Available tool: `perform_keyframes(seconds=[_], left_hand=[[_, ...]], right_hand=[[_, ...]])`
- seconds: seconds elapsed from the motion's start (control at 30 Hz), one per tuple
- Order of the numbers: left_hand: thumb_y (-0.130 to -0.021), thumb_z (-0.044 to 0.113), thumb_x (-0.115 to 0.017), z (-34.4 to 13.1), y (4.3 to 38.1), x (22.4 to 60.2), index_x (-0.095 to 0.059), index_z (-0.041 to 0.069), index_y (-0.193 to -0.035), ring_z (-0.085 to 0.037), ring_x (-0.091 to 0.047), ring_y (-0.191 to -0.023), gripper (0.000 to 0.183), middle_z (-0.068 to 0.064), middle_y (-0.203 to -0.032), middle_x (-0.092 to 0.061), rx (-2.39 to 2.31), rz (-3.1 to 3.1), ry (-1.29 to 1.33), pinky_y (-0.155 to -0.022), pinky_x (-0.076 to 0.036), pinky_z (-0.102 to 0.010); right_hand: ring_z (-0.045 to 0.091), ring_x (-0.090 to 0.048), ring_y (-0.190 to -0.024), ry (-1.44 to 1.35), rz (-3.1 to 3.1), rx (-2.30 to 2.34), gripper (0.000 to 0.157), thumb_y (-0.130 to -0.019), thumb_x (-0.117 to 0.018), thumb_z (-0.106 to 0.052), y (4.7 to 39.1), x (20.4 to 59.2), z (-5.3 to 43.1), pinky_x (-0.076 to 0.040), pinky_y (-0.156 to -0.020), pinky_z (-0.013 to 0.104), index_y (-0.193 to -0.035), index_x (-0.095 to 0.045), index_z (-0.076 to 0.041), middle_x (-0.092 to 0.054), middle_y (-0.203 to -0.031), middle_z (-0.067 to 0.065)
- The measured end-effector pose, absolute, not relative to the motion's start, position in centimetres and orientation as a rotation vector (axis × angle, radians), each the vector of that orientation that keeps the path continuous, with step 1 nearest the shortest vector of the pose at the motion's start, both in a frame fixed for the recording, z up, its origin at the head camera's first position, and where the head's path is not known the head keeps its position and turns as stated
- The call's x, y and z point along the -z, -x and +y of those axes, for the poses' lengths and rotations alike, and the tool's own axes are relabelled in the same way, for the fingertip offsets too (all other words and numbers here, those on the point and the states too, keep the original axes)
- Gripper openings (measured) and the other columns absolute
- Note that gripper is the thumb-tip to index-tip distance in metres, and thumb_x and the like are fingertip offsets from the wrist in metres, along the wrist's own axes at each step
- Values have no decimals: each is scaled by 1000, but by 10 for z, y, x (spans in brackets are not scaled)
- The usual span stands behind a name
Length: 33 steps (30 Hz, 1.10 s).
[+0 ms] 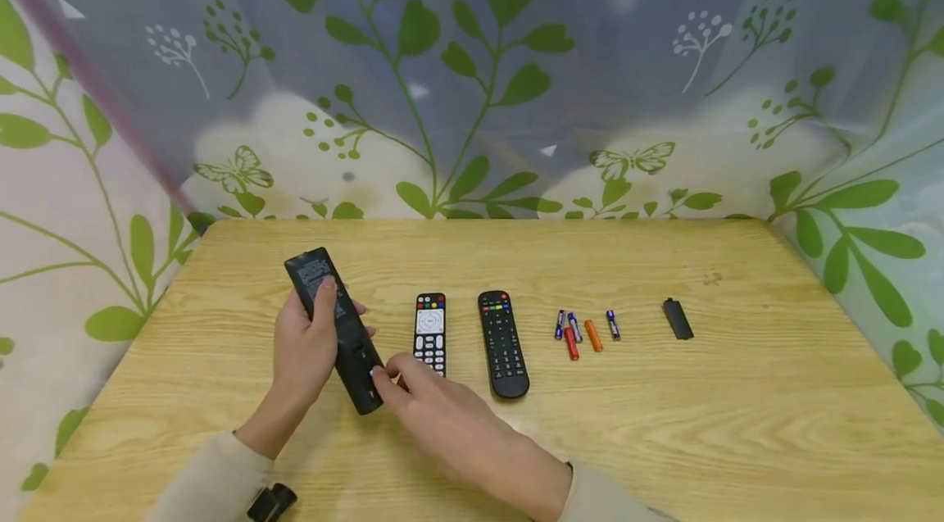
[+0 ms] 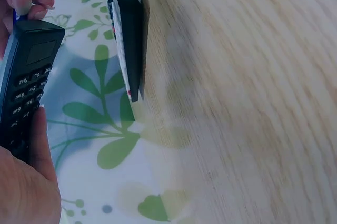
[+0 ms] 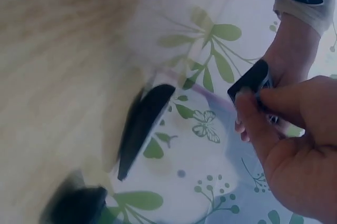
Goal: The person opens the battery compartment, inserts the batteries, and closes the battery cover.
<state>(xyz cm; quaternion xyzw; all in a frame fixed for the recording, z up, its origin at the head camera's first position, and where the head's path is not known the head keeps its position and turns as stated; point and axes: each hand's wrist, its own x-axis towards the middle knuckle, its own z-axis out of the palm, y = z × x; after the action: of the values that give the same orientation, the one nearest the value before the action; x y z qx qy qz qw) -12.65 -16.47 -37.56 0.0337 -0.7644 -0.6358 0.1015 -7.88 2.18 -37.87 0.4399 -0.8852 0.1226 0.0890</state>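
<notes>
Table (image 1: 737, 424): I see 2 remotes (image 1: 505, 346), batts (image 1: 572, 344) on cam
L hand (image 1: 306, 342): gripping blk remote (image 1: 350, 327)
R hand (image 1: 450, 419): pinching blue batt (image 2: 20, 17) at its back

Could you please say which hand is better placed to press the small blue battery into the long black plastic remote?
Probably the right hand: it pinches the battery, while the left hand holds the remote, back upward.

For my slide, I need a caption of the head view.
Left hand holding a remote, right hand at its lower end, beside two more remotes, five batteries and a black cover.
</notes>
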Motion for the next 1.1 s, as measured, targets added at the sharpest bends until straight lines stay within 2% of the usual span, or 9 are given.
perform_keyframes(seconds=[0.1, 0.23, 0.5, 0.7, 0.87, 1.1], left_hand=[[-103, 42, -36, -164, 126, 375, -47, -2, -115, -21, -69, -65, 46, -19, -94, -64, 1860, -2264, -102, -61, -59, -33], [-103, 41, -36, -165, 123, 375, -46, -2, -117, -21, -69, -65, 46, -19, -93, -65, 1849, -2282, -115, -59, -58, -33], [-103, 40, -38, -159, 124, 376, -46, -2, -115, -25, -69, -65, 44, -19, -90, -65, 1890, -2270, -114, -59, -58, -35], [-103, 40, -38, -158, 122, 375, -46, -2, -115, -23, -68, -62, 44, -18, -88, -65, 1873, -2274, -111, -57, -58, -35], [-103, 39, -37, -156, 123, 373, -47, -3, -114, -24, -68, -62, 45, -18, -87, -65, 1906, -2244, -101, -56, -58, -37], [-103, 38, -38, -150, 121, 372, -46, -5, -115, -28, -68, -61, 45, -19, -86, -65, 1949, -2208, -101, -56, -58, -38]], right_hand=[[2, -46, -71, -1334, -2625, -298, 39, -94, -61, -7, 81, 374, 24, -39, -51, 9, -133, -57, -11, -50, -108, 1], [1, -44, -66, -1344, -2584, -250, 33, -98, -57, -19, 82, 375, 23, -38, -48, 10, -130, -60, -12, -53, -100, -2], [2, -51, -69, -1342, -2526, -269, 34, -96, -60, -24, 85, 380, 28, -45, -53, 13, -129, -62, -13, -58, -100, -4], [2, -56, -75, -1436, -2480, -412, 36, -93, -65, -26, 92, 380, 31, -47, -61, 10, -126, -64, -12, -60, -102, -4], [1, -56, -79, -1467, -2462, -672, 36, -90, -66, -29, 100, 382, 36, -45, -69, 7, -123, -66, -13, -62, -102, -5], [3, -53, -75, -1367, -2430, -896, 38, -89, -67, -33, 102, 390, 36, -42, -66, 7, -122, -66, -13, -60, -101, -4]])
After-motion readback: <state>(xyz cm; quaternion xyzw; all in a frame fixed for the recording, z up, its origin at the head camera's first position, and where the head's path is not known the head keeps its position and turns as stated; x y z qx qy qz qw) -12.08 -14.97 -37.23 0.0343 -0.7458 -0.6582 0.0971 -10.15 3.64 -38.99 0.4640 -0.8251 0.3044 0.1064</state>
